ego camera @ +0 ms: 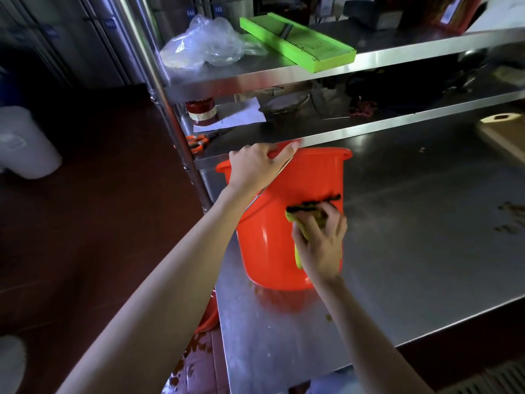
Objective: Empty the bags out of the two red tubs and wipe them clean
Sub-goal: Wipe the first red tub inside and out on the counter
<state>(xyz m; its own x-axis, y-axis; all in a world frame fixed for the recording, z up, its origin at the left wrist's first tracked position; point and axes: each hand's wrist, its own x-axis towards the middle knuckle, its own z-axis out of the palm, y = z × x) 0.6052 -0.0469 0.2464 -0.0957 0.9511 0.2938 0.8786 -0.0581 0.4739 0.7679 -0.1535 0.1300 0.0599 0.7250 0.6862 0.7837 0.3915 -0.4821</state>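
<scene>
Red tub (272, 245) on steel table (412, 251), near left edge. Left hand (255, 169) grips rim; right hand (321, 240) presses sponge (301, 220) on its wall. Wiping underway; second tub possibly below table, unconfirmed.

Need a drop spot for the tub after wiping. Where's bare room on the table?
Bare: table right of the tub, short of the crumbs; also the near edge in front of the tub. Crowded: shelves, with bag, green tray, scissors.

Tub (272, 237) bright red-orange, sponge (305, 220) yellow with black scouring face, bench (412, 251) bare grey steel with brown specks, slicer board (295, 42) lime green, scissors (197, 141) orange-handled, floor (99, 209) dark red-brown.
</scene>
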